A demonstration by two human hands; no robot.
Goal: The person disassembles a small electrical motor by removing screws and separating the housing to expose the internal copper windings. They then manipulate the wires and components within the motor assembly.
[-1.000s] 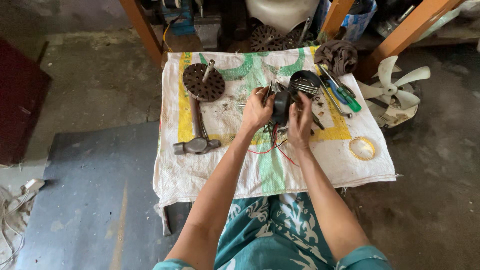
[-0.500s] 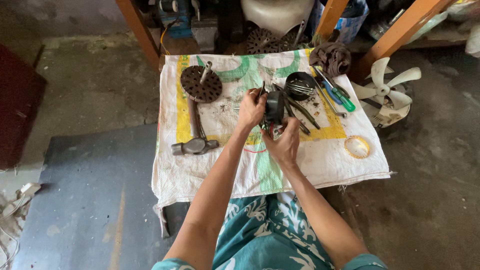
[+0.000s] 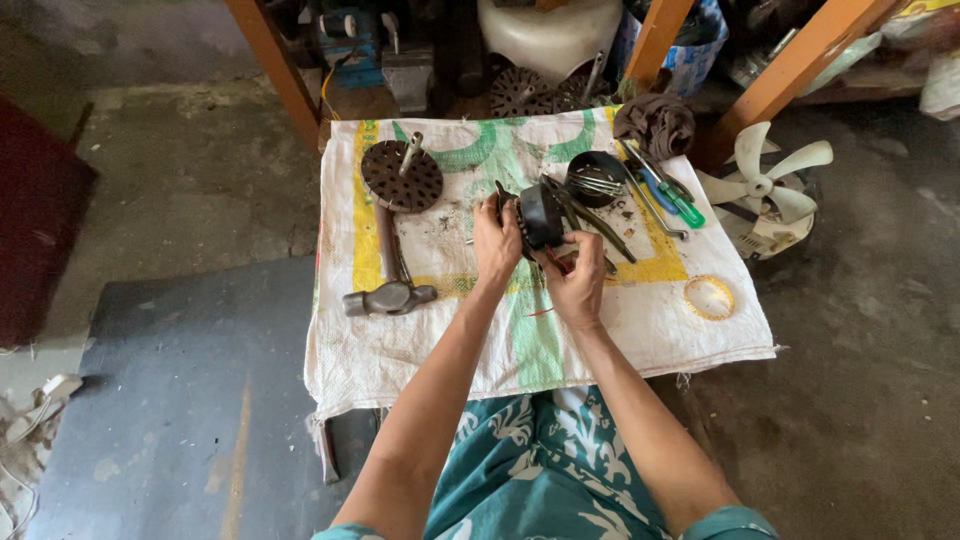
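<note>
A woven sack (image 3: pixel 640 330) covers the concrete floor. Both the left hand (image 3: pixel 497 245) and right hand (image 3: pixel 578 285) clamp a dark round motor (image 3: pixel 541 215). At one o'clock from it, a black bowl (image 3: pixel 596 177) holds metal rods.

A hammer (image 3: pixel 388 290) lies on the left of the woven sack cloth (image 3: pixel 660 330), its handle running toward a perforated round disc (image 3: pixel 401 176) at the far left. A dark bowl (image 3: pixel 594 178), green screwdriver (image 3: pixel 672 195) and brown rag (image 3: pixel 655 124) sit far right; a tape ring (image 3: pixel 709 297) lies near right, a white fan blade (image 3: pixel 768 187) on the floor beyond
</note>
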